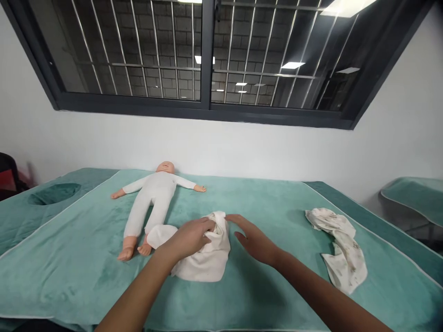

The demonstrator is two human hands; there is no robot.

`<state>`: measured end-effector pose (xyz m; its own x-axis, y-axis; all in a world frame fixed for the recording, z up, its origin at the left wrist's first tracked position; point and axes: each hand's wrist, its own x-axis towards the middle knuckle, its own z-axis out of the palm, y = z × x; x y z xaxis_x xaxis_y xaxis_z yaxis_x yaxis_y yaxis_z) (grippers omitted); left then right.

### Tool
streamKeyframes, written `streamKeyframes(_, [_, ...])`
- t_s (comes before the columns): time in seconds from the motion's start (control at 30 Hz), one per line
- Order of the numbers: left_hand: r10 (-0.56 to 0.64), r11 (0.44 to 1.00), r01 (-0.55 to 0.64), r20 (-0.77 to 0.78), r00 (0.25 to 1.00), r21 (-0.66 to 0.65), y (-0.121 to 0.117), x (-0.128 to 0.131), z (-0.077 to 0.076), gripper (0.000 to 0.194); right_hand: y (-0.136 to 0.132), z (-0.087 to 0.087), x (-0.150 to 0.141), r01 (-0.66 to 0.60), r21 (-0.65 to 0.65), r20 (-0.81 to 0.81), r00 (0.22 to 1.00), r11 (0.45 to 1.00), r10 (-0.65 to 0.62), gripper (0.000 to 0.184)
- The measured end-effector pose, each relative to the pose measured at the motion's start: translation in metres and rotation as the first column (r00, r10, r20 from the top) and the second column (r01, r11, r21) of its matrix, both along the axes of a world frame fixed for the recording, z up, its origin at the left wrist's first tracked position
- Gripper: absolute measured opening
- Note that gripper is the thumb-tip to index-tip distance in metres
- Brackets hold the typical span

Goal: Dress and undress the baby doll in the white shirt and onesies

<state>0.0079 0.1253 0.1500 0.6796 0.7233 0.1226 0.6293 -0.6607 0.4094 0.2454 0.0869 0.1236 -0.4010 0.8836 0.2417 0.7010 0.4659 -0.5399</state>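
A crumpled white baby garment [204, 265] lies near the middle of the bed, with a patterned patch showing in its folds. My left hand [192, 237] is on top of it, fingers curled into the fabric. At the garment's right edge is my right hand [254, 237], its thumb apart from its stretched fingers; the fingertips reach the cloth's upper corner. Just beyond, to the left, a baby doll [155, 189] in a white body suit rests on its back, arms spread and feet toward me. One end of the garment lies close to the doll's foot.
Teal covering [263, 198] spreads over the bed. To the right lies a crumpled white printed cloth [341, 244]. A face hole [55, 193] opens at the bed's left end. Behind stands a white wall [242, 147] below a dark-framed barred window [207, 108]. Another teal bed [415, 196] is at far right.
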Motion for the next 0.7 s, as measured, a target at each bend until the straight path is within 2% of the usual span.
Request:
streamKeyframes(0.07, [-0.069, 0.992, 0.056, 0.115, 0.991, 0.114, -0.008, -0.004, 0.016, 0.022, 0.008, 0.015, -0.024, -0.145, 0.099, 0.014, 0.989, 0.985, 0.144, 0.049])
streamKeyframes(0.13, [-0.081, 0.978, 0.043, 0.178, 0.981, 0.203, -0.014, -0.01, 0.032, 0.023, 0.013, 0.027, -0.04, -0.175, 0.18, 0.064, 0.984, 0.968, 0.166, 0.04])
streamKeyframes(0.23, [-0.043, 0.961, -0.007, 0.173, 0.984, 0.277, -0.021, -0.025, 0.05, 0.026, 0.014, 0.039, -0.045, -0.074, 0.261, 0.055, 0.997, 0.963, 0.061, 0.014])
streamKeyframes(0.3, [0.025, 0.934, -0.08, 0.159, 0.987, 0.348, -0.023, -0.037, 0.054, 0.03, 0.012, 0.046, -0.038, 0.016, 0.277, -0.018, 1.0, 0.961, -0.011, 0.013])
streamKeyframes(0.4, [0.152, 0.845, -0.246, 0.228, 0.962, 0.474, -0.023, -0.05, 0.056, 0.029, 0.001, 0.06, -0.02, 0.149, 0.23, -0.144, 0.983, 0.962, -0.117, 0.022])
streamKeyframes(0.47, [0.17, 0.81, -0.32, 0.325, 0.93, 0.491, -0.024, -0.049, 0.058, 0.026, -0.012, 0.071, -0.013, 0.171, 0.153, -0.242, 0.961, 0.973, -0.131, 0.02])
streamKeyframes(0.53, [0.121, 0.827, -0.311, 0.393, 0.912, 0.468, -0.029, -0.039, 0.063, 0.025, -0.026, 0.083, -0.017, 0.132, 0.081, -0.342, 0.935, 0.988, -0.097, 0.008])
streamKeyframes(0.57, [0.079, 0.845, -0.278, 0.407, 0.91, 0.456, -0.033, -0.032, 0.068, 0.025, -0.032, 0.088, -0.021, 0.096, 0.055, -0.372, 0.926, 0.994, -0.069, 0.011])
streamKeyframes(0.63, [-0.017, 0.872, -0.196, 0.427, 0.904, 0.449, -0.043, -0.018, 0.079, 0.027, -0.041, 0.098, -0.034, 0.018, 0.033, -0.371, 0.929, 0.999, -0.005, 0.039])
streamKeyframes(0.67, [-0.057, 0.879, -0.166, 0.444, 0.894, 0.446, -0.049, -0.012, 0.085, 0.028, -0.043, 0.102, -0.039, -0.016, 0.025, -0.348, 0.937, 1.0, 0.024, 0.043])
streamKeyframes(0.7, [-0.081, 0.888, -0.149, 0.468, 0.88, 0.435, -0.054, -0.008, 0.091, 0.029, -0.043, 0.105, -0.044, -0.041, 0.015, -0.324, 0.945, 0.999, 0.044, 0.038])
